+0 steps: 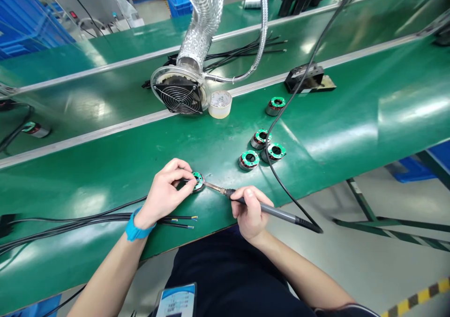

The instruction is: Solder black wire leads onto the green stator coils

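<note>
Iron (270, 210) gripped in right hand (250, 213) points left, tip meeting the coil (198, 181) pinched by left hand (165, 191) fingers (183, 172).

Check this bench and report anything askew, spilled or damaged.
Nothing stands out. The left hand steadies a green-topped coil while the right hand holds the soldering iron with its tip at it. Four more coils sit upright on the green bench; the black wires lie loose, undamaged.
</note>
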The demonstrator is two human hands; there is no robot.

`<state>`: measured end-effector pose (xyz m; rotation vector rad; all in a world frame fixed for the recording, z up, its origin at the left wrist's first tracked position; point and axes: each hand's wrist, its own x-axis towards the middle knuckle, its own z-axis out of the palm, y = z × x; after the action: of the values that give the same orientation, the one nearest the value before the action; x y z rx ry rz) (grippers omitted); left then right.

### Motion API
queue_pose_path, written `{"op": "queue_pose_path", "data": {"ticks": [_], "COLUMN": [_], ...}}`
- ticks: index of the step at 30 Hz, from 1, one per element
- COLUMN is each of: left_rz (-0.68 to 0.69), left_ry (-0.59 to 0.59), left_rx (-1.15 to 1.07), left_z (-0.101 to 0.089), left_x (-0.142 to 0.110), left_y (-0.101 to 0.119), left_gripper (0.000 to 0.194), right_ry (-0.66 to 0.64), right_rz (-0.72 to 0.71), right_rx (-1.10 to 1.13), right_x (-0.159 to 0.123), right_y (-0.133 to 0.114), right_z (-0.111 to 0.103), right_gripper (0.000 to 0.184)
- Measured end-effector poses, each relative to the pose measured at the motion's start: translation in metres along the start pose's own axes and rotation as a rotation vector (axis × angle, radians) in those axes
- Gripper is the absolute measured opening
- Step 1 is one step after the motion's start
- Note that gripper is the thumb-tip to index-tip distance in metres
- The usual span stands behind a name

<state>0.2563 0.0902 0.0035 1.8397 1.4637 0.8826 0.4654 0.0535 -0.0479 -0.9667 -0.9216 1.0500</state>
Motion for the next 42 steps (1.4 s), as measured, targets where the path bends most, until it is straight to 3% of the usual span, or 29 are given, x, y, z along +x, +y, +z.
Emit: {"op": "queue_pose_path", "data": {"ticks": [12,21,33,42], "left_rz": [-0.012,0.031,0.015,0.046], "left_ry": [-0.11,-0.123,-0.04,-0.056], "left_rx": [-0.015,-0.015,0.044,0.059], "left_z": [-0.0084,-0.0095,-0.0026,-0.0046], "left_x": [0.0105,0.0111,0.0074,0.009], "left_y": [0.0008,-0.0001,0.0039,0.005], "left_gripper": [0.015,0.014,0.013,0.015], "right_ry": [-0.034,-0.047,-0.139,-0.007], "right_rz": [0.071,0.081,-0.078,-0.106], "right_rx": [0.036,0.033,-0.062,0.042], "right_x": [0.0044,0.0045,0.0005,-0.0027], "right_y": [-0.0041,-0.0052,-0.0018,0.0016], "right_z": [0.0054,0.0064,0.0014,-0.0011], "right_gripper": [0.039,0.041,0.034,0.035]}}
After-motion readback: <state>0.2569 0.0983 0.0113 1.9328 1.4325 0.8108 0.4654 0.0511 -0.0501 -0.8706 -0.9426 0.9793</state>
